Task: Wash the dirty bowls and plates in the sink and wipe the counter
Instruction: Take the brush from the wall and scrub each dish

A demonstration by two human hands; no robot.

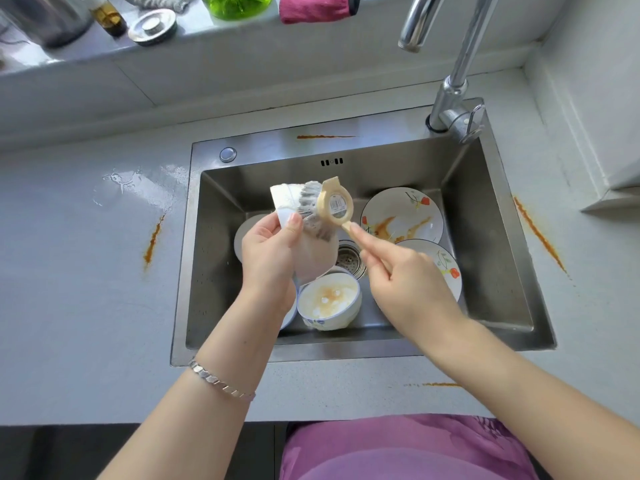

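Over the steel sink point(491, 237) my left hand point(268, 251) holds a white bowl point(317, 258) tilted on its side. My right hand point(401, 268) grips the handle of a cream dish brush point(334, 204), whose grey bristles press into the bowl. Below them a bowl stained brown point(329, 299) stands upright on the sink floor. A flowered plate smeared with orange sauce point(401, 214) leans at the back right, and a second flowered plate point(446, 268) lies partly under my right hand. Another white dish point(242, 237) shows behind my left hand.
The chrome tap point(450, 84) rises at the sink's back right corner. Orange sauce streaks mark the grey counter at left point(152, 242), right point(538, 233), front point(441, 384) and the sink's back rim point(325, 136). A water puddle point(135, 187) lies left. Pink cloth point(313, 6) and bottles sit on the sill.
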